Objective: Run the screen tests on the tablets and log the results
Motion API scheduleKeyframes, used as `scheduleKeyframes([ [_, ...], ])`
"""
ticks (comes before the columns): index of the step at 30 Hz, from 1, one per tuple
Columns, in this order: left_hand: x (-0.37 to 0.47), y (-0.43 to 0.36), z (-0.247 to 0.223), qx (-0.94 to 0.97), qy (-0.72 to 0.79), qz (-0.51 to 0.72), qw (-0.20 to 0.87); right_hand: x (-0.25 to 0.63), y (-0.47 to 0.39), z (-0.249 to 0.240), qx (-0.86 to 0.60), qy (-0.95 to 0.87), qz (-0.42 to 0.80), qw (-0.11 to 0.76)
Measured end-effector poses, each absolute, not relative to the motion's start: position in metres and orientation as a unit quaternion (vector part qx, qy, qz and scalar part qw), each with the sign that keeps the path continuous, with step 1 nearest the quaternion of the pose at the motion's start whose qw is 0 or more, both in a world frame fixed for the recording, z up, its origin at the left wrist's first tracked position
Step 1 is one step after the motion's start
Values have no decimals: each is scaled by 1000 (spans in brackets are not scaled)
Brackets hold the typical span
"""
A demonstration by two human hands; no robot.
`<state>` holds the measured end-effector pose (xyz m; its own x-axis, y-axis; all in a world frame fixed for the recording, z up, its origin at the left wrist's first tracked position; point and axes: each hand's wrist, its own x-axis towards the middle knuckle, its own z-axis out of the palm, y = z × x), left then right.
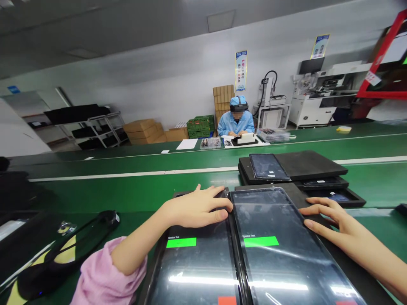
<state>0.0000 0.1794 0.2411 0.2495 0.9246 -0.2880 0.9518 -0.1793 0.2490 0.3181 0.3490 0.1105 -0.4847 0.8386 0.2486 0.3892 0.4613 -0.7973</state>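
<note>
Two large tablets lie side by side, both lit with the words "Speaker Test", a green bar and a red block at the bottom edge. My left hand (pixel 197 208) reaches over the upper part of the left tablet (pixel 200 267), fingers spread, fingertips at the gap between the two. Beside the far right edge of the right tablet (pixel 276 262) is my right hand (pixel 333 218), its fingers stretched out and apart, the tips at that edge. Under the right tablet shows a black foam tray (pixel 346 264). Neither hand grips anything.
Beyond the tablets stands a stack of black foam trays (pixel 311 163) with a smaller tablet (pixel 269 166) on top. A black strap-like device (pixel 60 262) lies at left. Across the green bench (pixel 143 190), a person in blue (pixel 237 120) sits working near green crates (pixel 200 126).
</note>
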Motion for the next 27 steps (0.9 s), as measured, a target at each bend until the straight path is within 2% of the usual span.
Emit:
scheduleKeyframes([
  [10, 6, 183, 246, 756, 620, -69, 200, 316, 343, 116, -399, -792, 334, 321],
  [20, 4, 181, 240, 747, 635, -31, 194, 322, 349, 97, -377, -801, 333, 324],
  [27, 4, 183, 241, 744, 639, -36, 190, 317, 347, 106, -371, -807, 332, 317],
])
